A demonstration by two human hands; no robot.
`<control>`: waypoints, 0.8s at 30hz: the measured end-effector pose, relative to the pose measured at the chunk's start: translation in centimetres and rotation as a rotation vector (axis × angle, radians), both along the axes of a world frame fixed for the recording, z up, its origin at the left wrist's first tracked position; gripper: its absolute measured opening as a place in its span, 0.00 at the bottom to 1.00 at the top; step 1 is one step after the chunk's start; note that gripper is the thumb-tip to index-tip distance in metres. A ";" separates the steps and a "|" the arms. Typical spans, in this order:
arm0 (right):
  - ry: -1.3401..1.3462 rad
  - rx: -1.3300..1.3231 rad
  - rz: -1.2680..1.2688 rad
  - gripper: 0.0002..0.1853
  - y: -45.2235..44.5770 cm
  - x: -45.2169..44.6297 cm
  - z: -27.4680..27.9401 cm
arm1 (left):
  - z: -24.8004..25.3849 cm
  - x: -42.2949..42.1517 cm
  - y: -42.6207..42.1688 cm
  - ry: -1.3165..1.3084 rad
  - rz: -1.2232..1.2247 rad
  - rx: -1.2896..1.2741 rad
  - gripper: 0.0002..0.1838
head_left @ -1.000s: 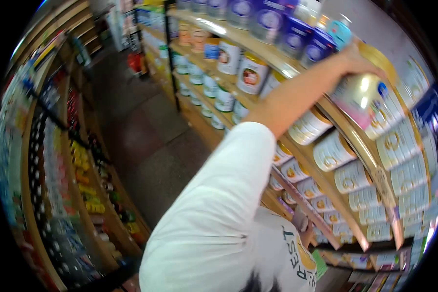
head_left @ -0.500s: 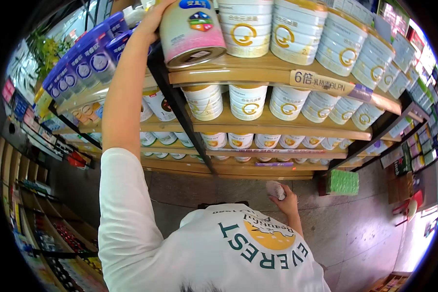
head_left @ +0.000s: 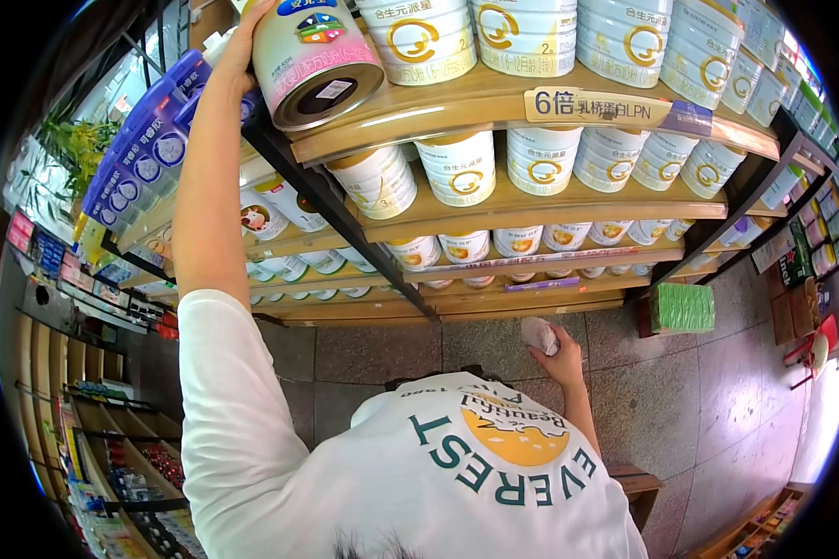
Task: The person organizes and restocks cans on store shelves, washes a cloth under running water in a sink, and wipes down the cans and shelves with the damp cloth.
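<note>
My left hand [head_left: 245,45] reaches up at the top left and grips the side of a formula can [head_left: 317,58], pale above and pink below. The can is tilted so that its metal bottom and a small white label show. It is at the left end of the upper shelf [head_left: 419,110]; whether it rests on the wood I cannot tell. Low in front of my body, my right hand [head_left: 563,358] is closed around a bunched, greyish-pink cloth [head_left: 539,335]. White formula cans [head_left: 418,39] with gold rings stand right beside the held can.
More white cans [head_left: 457,168] line the lower shelves. Purple packs [head_left: 154,154] stand on the left, beyond a black shelf post [head_left: 317,191]. A price strip [head_left: 592,107] runs along the upper shelf edge. On the floor sits a green-wrapped bundle [head_left: 680,307].
The held can shows more of its bottom and has shifted left in view. The camera has turned, so the shelves appear higher and more slanted. My right hand still holds the cloth.
</note>
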State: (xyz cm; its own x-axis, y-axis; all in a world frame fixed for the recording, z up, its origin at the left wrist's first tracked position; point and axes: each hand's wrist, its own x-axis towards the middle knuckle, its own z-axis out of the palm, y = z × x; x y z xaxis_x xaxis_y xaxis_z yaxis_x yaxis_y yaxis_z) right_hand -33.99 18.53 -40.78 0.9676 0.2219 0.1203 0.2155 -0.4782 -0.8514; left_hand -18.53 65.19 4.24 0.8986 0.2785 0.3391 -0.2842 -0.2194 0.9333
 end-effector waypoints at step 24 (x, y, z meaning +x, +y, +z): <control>-0.337 -0.132 0.358 0.42 19.0 10.8 32.7 | -2.1 -6.0 -6.7 -0.522 -0.268 -0.446 0.31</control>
State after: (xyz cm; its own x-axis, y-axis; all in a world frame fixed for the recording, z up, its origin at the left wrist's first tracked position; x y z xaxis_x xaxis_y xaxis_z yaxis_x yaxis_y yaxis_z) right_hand -23.24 37.55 -8.12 0.7401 0.5671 0.3614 0.6382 -0.4230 -0.6432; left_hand -24.48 58.53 2.14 0.7080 0.2835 0.6468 -0.7062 0.2883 0.6467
